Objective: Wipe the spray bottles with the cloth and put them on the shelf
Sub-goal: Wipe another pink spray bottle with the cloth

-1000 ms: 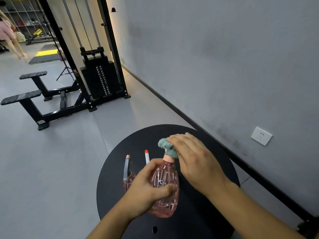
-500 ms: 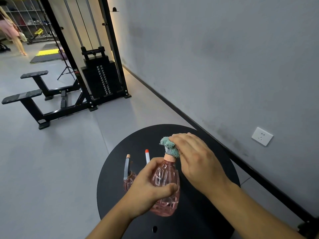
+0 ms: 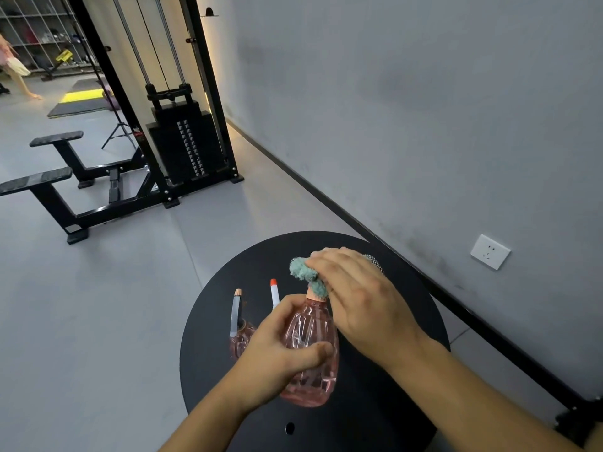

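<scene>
A weight machine (image 3: pixel 182 148) stands at about ten o'clock from the round black table (image 3: pixel 408 402), with two padded benches (image 3: pixel 42 181) further over at nine o'clock. On the table's left part, two more spray bottles sit behind the left hand: one with a grey nozzle (image 3: pixel 235 313) and one with a white, red-tipped nozzle (image 3: pixel 274 293); their bodies are mostly hidden, so how they rest is hard to judge. The left hand (image 3: pixel 277 357) curls around the pink spray bottle (image 3: pixel 311 357), thumb across its front, holding it upright above the table's middle. At the bottle's twelve o'clock, a teal cloth (image 3: pixel 305 275) is bunched over its top. The right hand (image 3: pixel 362 301) lies over the cloth with fingers bent, pressing it around the bottle's head. Just past those fingers something silvery and meshed (image 3: pixel 373 261) peeks out. At three o'clock, a white wall socket (image 3: pixel 490 251) sits on the grey wall.
</scene>
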`<state>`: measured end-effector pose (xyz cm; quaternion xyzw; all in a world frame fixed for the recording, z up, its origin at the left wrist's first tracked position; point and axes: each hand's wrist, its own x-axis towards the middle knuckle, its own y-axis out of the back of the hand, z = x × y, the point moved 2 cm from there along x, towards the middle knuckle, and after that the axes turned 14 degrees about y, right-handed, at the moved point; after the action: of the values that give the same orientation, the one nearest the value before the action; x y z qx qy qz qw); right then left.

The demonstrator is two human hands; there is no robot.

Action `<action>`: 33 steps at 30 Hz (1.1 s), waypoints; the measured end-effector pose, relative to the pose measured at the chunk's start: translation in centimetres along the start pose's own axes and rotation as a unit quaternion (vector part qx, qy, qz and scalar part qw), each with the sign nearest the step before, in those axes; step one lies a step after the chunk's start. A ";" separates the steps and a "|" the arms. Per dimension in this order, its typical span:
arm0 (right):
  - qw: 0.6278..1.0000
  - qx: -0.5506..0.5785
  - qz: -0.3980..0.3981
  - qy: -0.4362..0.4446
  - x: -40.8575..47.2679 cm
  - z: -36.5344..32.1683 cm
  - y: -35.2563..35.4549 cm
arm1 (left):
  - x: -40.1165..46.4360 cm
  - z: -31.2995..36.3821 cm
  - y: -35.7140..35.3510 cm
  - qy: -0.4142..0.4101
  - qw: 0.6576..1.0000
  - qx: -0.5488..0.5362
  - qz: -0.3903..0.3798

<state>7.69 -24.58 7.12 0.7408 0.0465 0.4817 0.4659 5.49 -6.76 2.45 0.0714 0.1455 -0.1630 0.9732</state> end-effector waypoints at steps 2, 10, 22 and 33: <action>1.000 -0.001 0.011 -0.020 0.0 1.0 0.5 | 0.0 0.1 0.1 -0.001 1.000 -0.006 0.001; 0.999 0.018 0.031 -0.009 -0.4 0.8 0.3 | 0.3 0.0 0.1 -0.002 1.000 -0.010 0.030; 0.967 0.128 0.125 -0.181 -0.6 0.9 0.8 | 0.2 0.6 0.4 0.010 0.993 -0.108 0.043; 0.983 0.107 0.092 -0.118 -0.8 -0.1 -0.5 | 0.4 0.8 0.5 -0.012 0.989 -0.138 0.053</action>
<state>7.39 -24.63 6.23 0.8389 -0.0259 0.4241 0.3402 6.24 -6.57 3.14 -0.0581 0.1512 -0.0906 0.9826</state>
